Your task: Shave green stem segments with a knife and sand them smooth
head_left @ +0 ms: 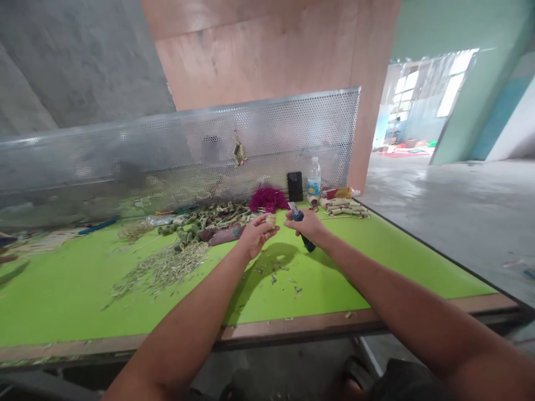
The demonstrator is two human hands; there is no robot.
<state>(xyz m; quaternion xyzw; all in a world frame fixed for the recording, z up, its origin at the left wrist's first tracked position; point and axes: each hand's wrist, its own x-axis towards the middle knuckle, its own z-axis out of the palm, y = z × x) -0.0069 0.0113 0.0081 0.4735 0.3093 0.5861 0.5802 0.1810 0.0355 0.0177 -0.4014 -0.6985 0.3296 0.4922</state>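
Over the green tabletop (334, 278), my left hand (253, 236) pinches a small pale piece of rolled plant material (271, 221) between thumb and fingers. Just to its right, my right hand (311, 227) is closed around a dark utility knife (308, 243). The knife's light-coloured tip end points up and left, apart from the pale piece. Below both hands lie small scattered trimmings (273, 278). Left of my left hand is a heap of short green rolled pieces (190, 234), with a spread of pale clippings (167, 268) in front of it.
A perforated metal screen (284, 133) runs along the back. Before it stand a magenta fibre bundle (267, 199), a black phone (295, 186) and a plastic bottle (314, 181). Pale rolled bundles (346, 207) lie right. Another person's hand (6, 257) shows at the left edge.
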